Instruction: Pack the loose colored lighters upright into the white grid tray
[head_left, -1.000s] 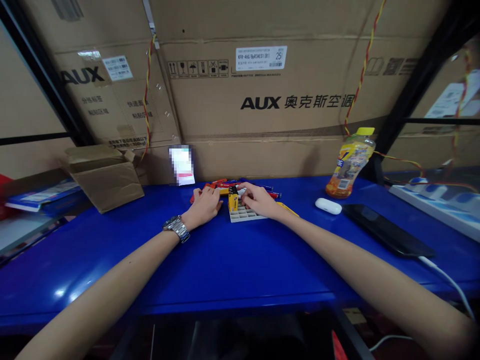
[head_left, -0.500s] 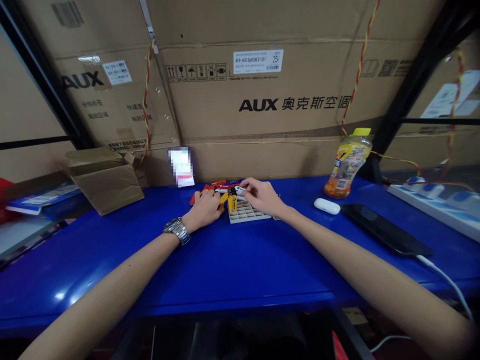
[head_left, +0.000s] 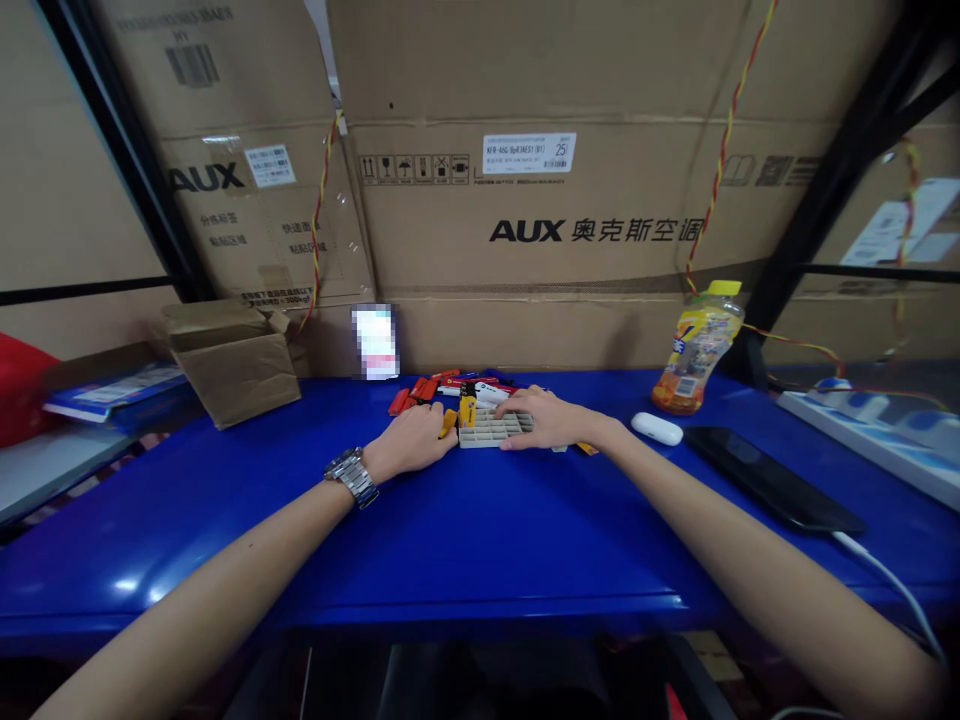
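Note:
A small pale grid tray (head_left: 487, 430) lies on the blue table (head_left: 450, 540), with one yellow battery (head_left: 467, 409) standing in its far left corner. Behind it is a pile of red, blue and white batteries (head_left: 450, 385). My left hand (head_left: 411, 442), with a metal watch on the wrist, rests left of the tray, its fingers curled round a yellow battery (head_left: 448, 424). My right hand (head_left: 551, 420) lies over the tray's right side with fingers flat on it. More yellow pieces (head_left: 587, 449) peek out beside my right wrist.
At the right are a yellow drink bottle (head_left: 697, 350), a white earbud case (head_left: 657, 429), a dark phone (head_left: 772, 478) on a white cable and a power strip (head_left: 870, 425). An open small carton (head_left: 236, 360) stands at the left. Big AUX cartons (head_left: 562, 200) wall the back.
My right hand came down from the battery pile onto the tray's right side. My left hand shifted slightly toward the tray. The camera view tilted a little.

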